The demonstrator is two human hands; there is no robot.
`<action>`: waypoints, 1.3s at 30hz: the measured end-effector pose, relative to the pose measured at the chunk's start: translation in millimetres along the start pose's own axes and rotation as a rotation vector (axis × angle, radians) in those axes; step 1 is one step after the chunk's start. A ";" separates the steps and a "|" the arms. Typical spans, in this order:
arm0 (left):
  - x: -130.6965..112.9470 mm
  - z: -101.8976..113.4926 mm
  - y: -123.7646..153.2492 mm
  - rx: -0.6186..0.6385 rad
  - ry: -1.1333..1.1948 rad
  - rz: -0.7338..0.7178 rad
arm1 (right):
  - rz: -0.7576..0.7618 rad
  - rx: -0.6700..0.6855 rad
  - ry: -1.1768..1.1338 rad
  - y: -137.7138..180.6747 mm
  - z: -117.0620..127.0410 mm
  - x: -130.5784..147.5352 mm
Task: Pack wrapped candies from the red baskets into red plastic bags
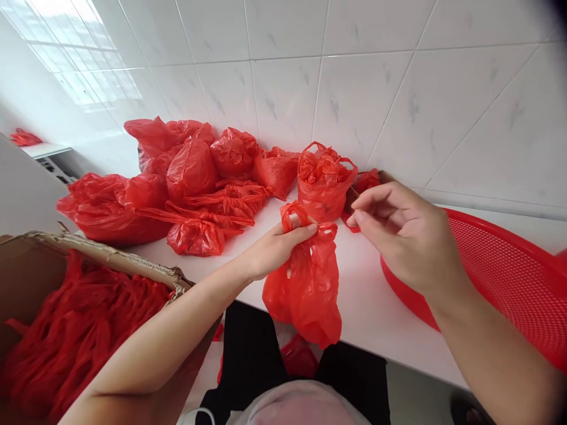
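My left hand (277, 248) is closed around the gathered neck of a red plastic bag (305, 289), which hangs over the front edge of the white counter (367, 295). My right hand (398, 233) hovers just to its right with the fingers curled in a pinch near a thin red strip; what it holds, if anything, I cannot make out. Behind both hands stands another filled red bag (322, 184) with its handles up and open.
A heap of tied red bags (190, 189) lies at the back left of the counter against the tiled wall. A red mesh basket (509, 277) sits at the right. A cardboard box (93, 254) at the left holds loose red bags.
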State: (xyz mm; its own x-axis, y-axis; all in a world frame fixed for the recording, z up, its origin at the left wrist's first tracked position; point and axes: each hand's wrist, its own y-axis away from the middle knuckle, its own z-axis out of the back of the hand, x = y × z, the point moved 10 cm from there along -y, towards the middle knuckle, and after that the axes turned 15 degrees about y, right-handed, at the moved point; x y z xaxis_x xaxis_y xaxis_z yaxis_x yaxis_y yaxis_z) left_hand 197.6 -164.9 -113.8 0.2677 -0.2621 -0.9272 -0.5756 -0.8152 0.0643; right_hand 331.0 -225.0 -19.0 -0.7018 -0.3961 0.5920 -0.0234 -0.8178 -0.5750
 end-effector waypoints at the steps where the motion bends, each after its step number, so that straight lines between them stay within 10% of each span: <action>1: 2.3 3.9 -0.8 -0.016 -0.006 0.024 | 0.002 -0.008 0.012 2.0 1.3 0.3; 8: 2.7 0.5 -0.9 -0.006 0.033 0.030 | 0.021 0.250 0.012 8.4 -39.9 -12.2; 18: -0.7 -4.0 -11.7 0.074 0.187 0.023 | -0.065 -0.108 -0.164 7.5 8.9 -10.4; 29: -12.7 -11.8 -6.6 0.200 0.031 -0.008 | 0.438 0.114 0.243 50.2 -39.1 43.7; 35: -8.7 -24.4 -3.1 0.314 -0.269 -0.090 | 0.177 -0.015 -0.015 33.4 -18.5 9.9; 39: -13.3 -35.9 1.0 0.289 -0.711 -0.302 | -0.097 0.167 -0.201 28.4 -64.0 -37.7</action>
State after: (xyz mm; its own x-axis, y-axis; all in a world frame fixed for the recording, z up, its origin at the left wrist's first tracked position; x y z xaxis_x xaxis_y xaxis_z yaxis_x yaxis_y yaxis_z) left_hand 221.1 -180.8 -88.1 -0.0543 0.4160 -0.9077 -0.7594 -0.6075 -0.2329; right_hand 311.3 -206.6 -93.8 -0.5465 -0.3742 0.7492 0.0456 -0.9066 -0.4195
